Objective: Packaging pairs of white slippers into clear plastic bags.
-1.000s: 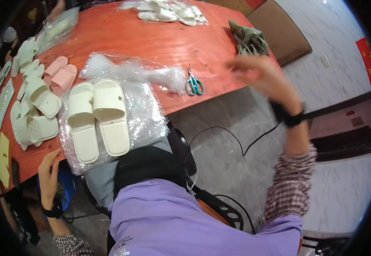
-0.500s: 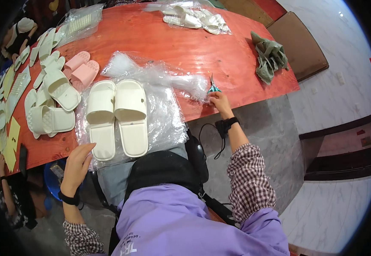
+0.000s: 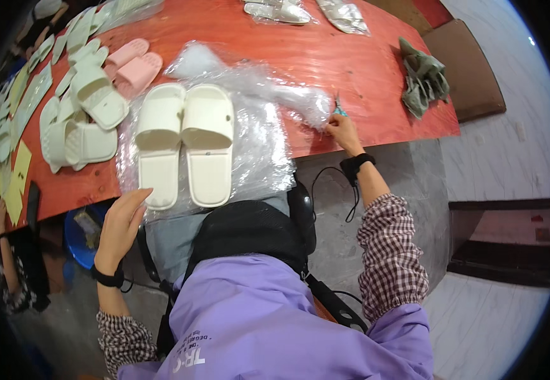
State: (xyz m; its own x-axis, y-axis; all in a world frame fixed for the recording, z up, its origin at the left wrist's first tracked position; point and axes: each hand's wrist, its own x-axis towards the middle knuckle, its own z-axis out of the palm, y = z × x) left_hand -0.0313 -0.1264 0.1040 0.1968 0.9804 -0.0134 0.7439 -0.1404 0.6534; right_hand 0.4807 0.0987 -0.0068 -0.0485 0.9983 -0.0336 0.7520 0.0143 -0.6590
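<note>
Since the right hand (image 3: 344, 132) has swung in from farther right, the scissors (image 3: 341, 111) come within grasp | right grip: closure cannot be told | white slippers (image 3: 209, 123): side by side on clear plastic (image 3: 259, 155), red table (image 3: 376, 76) | left hand (image 3: 120, 221): fingers loosely extended near one heel, contact unclear | hands well apart

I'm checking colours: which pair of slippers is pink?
The pink pair just beyond and left of the cream pair on clear plastic; the other slippers in view look whitish.
</note>
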